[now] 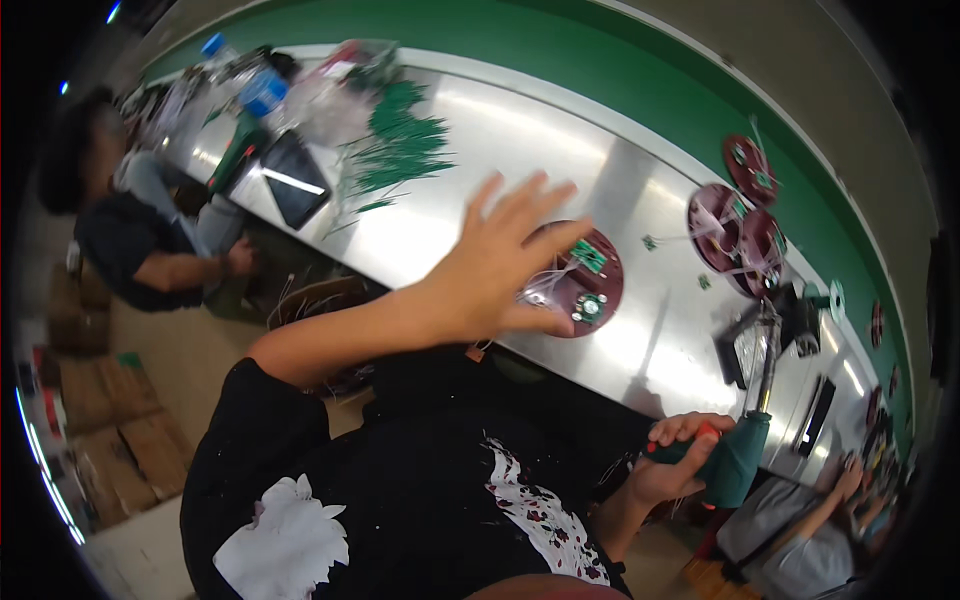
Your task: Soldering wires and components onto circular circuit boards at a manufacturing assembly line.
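My left hand (490, 260), fingers spread and slightly blurred, is over the left side of a round maroon disc (605, 260). I cannot tell whether it touches the disc. White wires and a small green circuit board (589, 257) are on the disc, with another small board (590, 306) nearer me. At the bench's near edge on the right, my right hand (672, 468) is closed around the handle of a green soldering gun (738, 460) with red parts. Its long metal barrel points away from me, toward a dark stand (742, 345).
More maroon discs (715, 225) with boards and wires lie along the far right of the metal bench (500, 120). A pile of green wires (405, 140), a tablet (295, 180) and a bottle (263, 92) are at left. One person (140, 230) sits left; others work at right.
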`<action>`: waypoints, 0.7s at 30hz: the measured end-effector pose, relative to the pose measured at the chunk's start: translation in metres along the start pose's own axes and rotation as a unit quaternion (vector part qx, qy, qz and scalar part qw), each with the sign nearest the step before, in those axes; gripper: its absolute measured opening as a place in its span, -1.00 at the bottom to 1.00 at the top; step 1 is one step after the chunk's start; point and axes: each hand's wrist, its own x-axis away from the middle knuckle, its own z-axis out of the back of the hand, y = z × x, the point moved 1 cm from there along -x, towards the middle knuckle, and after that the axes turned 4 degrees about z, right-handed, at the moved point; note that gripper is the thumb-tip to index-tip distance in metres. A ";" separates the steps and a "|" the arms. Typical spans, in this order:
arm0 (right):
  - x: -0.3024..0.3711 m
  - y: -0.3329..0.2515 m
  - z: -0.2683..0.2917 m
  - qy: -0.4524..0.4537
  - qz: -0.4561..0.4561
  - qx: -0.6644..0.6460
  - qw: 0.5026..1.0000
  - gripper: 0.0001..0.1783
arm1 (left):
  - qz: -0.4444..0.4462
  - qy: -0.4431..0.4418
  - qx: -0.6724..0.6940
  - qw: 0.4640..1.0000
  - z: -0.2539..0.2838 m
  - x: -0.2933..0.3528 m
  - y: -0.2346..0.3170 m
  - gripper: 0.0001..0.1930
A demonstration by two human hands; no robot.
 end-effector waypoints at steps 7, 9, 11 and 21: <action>-0.006 0.003 -0.012 -0.056 -0.005 0.033 0.998 -0.70 | 0.176 0.118 -0.099 0.972 0.047 0.051 -0.117 -0.84; -0.005 0.005 -0.015 -0.045 -0.014 0.032 0.998 -0.69 | 0.178 0.129 -0.106 0.970 0.045 0.059 -0.125 -0.86; -0.007 0.006 -0.018 -0.049 -0.026 0.033 0.998 -0.68 | 0.168 0.145 -0.124 0.967 0.041 0.067 -0.128 -0.90; -0.016 0.010 -0.005 -0.048 -0.036 -0.005 0.998 -0.69 | 0.121 0.219 -0.159 0.955 0.062 0.054 -0.123 -0.92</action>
